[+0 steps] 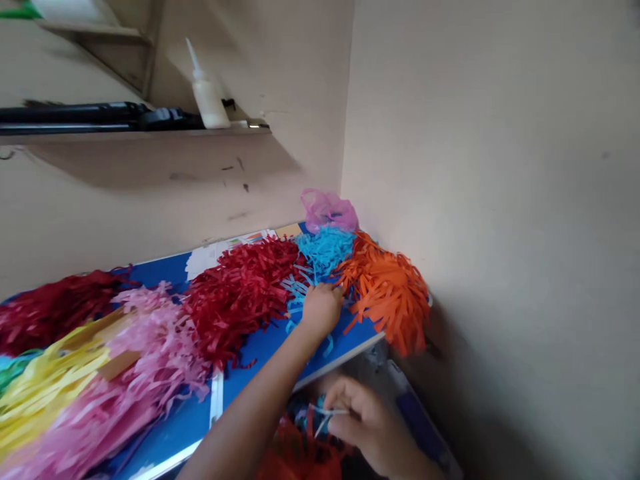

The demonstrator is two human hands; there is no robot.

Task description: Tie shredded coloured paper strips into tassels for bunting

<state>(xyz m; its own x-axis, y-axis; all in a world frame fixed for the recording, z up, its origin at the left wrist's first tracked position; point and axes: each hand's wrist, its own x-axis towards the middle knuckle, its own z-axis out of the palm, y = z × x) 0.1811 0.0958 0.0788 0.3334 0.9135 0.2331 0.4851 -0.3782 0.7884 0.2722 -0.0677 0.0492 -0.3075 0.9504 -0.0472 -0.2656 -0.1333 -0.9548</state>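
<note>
My left hand (323,308) reaches over the blue tabletop (270,350), its fingers curled down into loose light blue paper strips (296,292), which stick out beside it; the fingertips are partly hidden. Just behind it lies a light blue shredded-paper pile (327,250). An orange fringed paper bundle (393,287) is to its right, hanging over the table's edge. Lower down, in front of the table, my right hand (363,420) pinches thin white strips (325,415) between thumb and fingers. Beneath that hand is a blurred orange-red paper heap (300,453).
Red paper fringe (245,287), pink fringe (155,360), yellow strips (55,373) and a dark red bundle (65,307) cover the table's left. A pink plastic bag (329,212) sits in the corner. Above, a wall shelf (150,135) holds a white nozzle bottle (210,103).
</note>
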